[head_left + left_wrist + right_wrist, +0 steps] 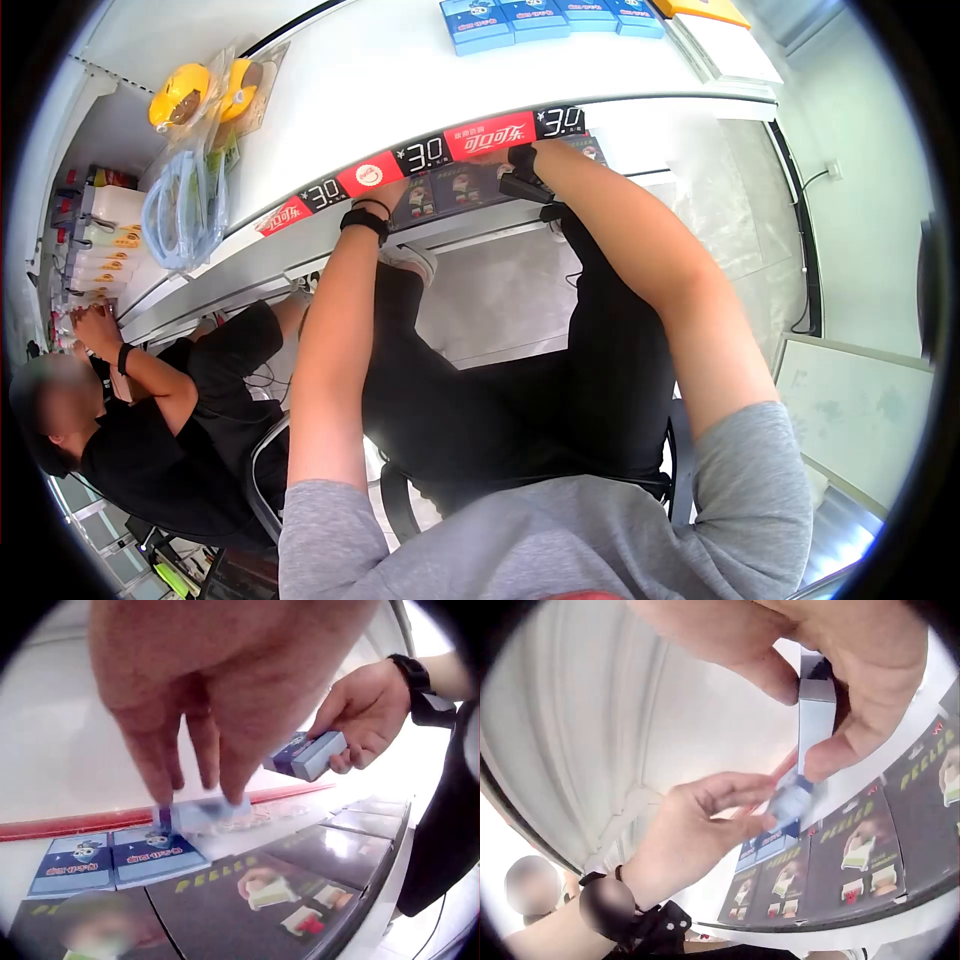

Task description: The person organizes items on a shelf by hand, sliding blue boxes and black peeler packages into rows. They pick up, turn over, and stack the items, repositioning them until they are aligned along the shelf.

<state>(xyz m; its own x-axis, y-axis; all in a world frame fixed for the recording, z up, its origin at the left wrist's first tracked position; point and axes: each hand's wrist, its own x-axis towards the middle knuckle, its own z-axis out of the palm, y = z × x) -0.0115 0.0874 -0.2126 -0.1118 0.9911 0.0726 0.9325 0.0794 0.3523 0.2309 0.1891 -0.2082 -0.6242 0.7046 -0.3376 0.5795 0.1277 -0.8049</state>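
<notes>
In the left wrist view my left hand (217, 682) pinches a light blue box (214, 814) by its ends, just above two blue boxes (154, 855) lying flat beside the red strip. My right hand (367, 712) grips another blue box (319, 756) close by. The right wrist view shows my right hand (847, 682) around its upright box (816, 724), and my left hand (705, 821) with the blurred box (791, 802) at its fingertips. Black peeler boxes (866, 851) lie in a row in front. From the head view, the price strip mostly hides both hands.
Several blue boxes (535, 22) stand on the white counter top (380, 75), with yellow toys (180, 95) and pale blue tubing (185, 215) at its left. A person in black (160, 440) sits at the left. A red and black price strip (375, 174) lines the counter's front edge.
</notes>
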